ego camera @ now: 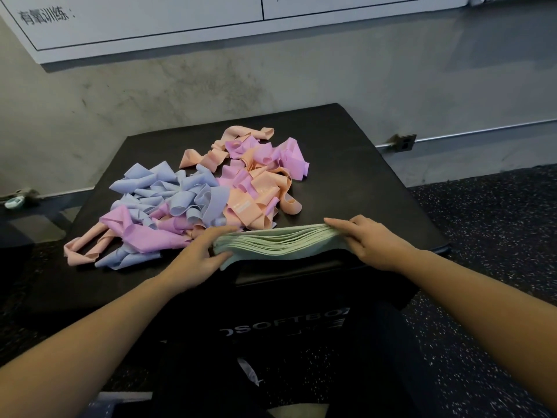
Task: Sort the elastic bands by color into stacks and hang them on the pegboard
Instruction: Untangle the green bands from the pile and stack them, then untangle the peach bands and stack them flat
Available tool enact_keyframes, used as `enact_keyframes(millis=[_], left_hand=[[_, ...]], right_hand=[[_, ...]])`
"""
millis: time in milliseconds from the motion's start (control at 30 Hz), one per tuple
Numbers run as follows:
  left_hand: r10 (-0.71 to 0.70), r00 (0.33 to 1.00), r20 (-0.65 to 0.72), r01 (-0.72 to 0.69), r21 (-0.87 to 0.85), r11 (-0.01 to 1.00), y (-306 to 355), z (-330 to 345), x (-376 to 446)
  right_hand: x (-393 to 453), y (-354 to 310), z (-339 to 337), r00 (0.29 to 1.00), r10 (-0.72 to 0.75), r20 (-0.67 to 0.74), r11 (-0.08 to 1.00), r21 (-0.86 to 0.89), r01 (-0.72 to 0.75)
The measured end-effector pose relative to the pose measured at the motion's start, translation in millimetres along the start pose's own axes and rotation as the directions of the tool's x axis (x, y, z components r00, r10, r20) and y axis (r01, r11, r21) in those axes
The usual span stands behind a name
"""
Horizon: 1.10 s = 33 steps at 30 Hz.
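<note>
A: Start at the left. What was on the black box (346, 152) when you paused?

B: You had the unsorted pile (193, 194) spread over its left and middle: blue bands (177, 194) bunched at the left, lilac-pink bands (150, 233) under and among them, peach bands (259, 188) toward the middle and back. They lay tangled because you had not yet drawn those colours out.

A: And your left hand (199, 254)?

B: You pinched the left end of the green stack (277, 242), thumb under the lower edge, fingers laid over the top beside the pile. That grip looked meant to square the ends.

A: The stack itself?

B: It sat on the near edge of the box, bands flat one upon another, apart from the tangle so the colours would not mix again.

A: Your right hand (364, 239)?

B: You pressed it over the right end, fingers straight along the top; whether your thumb curled beneath, I could not tell, it was hidden.

A: The pegboard?

B: Out of view. Green looked ready; three colours remained.
</note>
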State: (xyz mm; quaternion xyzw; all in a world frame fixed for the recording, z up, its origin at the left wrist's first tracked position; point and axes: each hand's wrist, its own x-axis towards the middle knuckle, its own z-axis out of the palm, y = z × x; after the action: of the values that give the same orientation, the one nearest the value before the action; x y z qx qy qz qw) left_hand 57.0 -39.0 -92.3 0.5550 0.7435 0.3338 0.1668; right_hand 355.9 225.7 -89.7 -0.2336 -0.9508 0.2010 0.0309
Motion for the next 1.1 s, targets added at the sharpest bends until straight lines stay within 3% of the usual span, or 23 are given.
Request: enact_keyframes(millis=[100, 167, 367, 500, 600, 900, 1000, 1100], left_hand=[[-0.071, 0.997, -0.041, 0.065, -0.131, 0.989, 16.1, -15.4, 17.8], [-0.056, 0.998, -0.042, 0.053, -0.074, 0.996, 28.5, -29.1, 37.6], [-0.036, 0.999, -0.031, 0.032, -0.115, 0.993, 70.2, -44.3, 122.8], [-0.061, 0.996, -0.064, 0.055, -0.1, 0.994, 95.1, -23.5, 201.7], [-0.081, 0.996, -0.029, 0.077, -0.115, 0.99, 107.8, 1.7, 260.0], [-0.15, 0.989, -0.019, 0.145, -0.157, 0.977, 130.9, 68.6, 423.0], [-0.166, 0.985, -0.05, 0.153, -0.201, 0.968, 128.1, 85.3, 466.7], [-0.191, 0.977, -0.093, 0.161, -0.264, 0.951, 122.6, 101.7, 500.5]], right_hand=[[-3.6, 2.7, -5.8, 1.0, -0.009, -0.024, 1.0, 0.017, 0.01], [-8.5, 8.0, -7.7, 0.999, -0.001, -0.049, 0.992, 0.127, 0.007], [-16.8, 21.9, -20.7, 0.983, 0.168, -0.073, 0.894, 0.432, -0.121], [-4.7, 35.8, -23.2, 0.938, 0.336, -0.083, 0.801, 0.549, -0.238], [8.9, 47.3, -23.2, 0.895, 0.447, -0.011, 0.661, 0.678, -0.321], [71.3, 89.2, -50.5, 0.857, 0.515, 0.026, 0.512, 0.793, -0.331], [102.7, 107.8, -66.0, 0.86, 0.508, 0.044, 0.527, 0.774, -0.351], [130.7, 126.8, -71.5, 0.858, 0.513, 0.038, 0.608, 0.689, -0.394]])
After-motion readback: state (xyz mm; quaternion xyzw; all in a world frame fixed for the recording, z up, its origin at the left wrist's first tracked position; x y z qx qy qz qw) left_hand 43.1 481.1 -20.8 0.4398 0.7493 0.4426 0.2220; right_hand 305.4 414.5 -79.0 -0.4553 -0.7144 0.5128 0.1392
